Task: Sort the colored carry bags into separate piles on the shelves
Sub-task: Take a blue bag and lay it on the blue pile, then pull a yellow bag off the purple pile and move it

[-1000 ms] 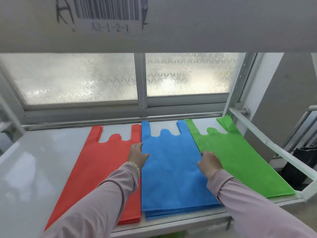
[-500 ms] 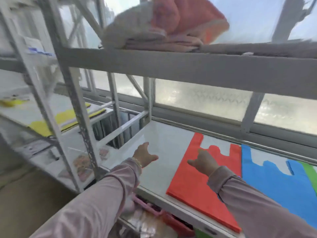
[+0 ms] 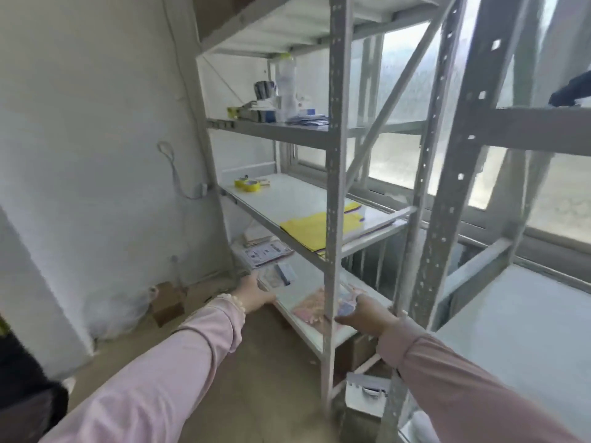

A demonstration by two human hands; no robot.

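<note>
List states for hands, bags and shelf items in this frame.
left hand: open, empty
right hand: open, empty
yellow bags: lying flat on the middle shelf
tape roll: lying flat, far end of that shelf
bottle: upright on the upper shelf

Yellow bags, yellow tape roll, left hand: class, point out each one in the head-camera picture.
yellow bags (image 3: 305,230), head view, flat top of the pile.
yellow tape roll (image 3: 245,183), head view, its outer side.
left hand (image 3: 256,294), head view, back of the hand.
</note>
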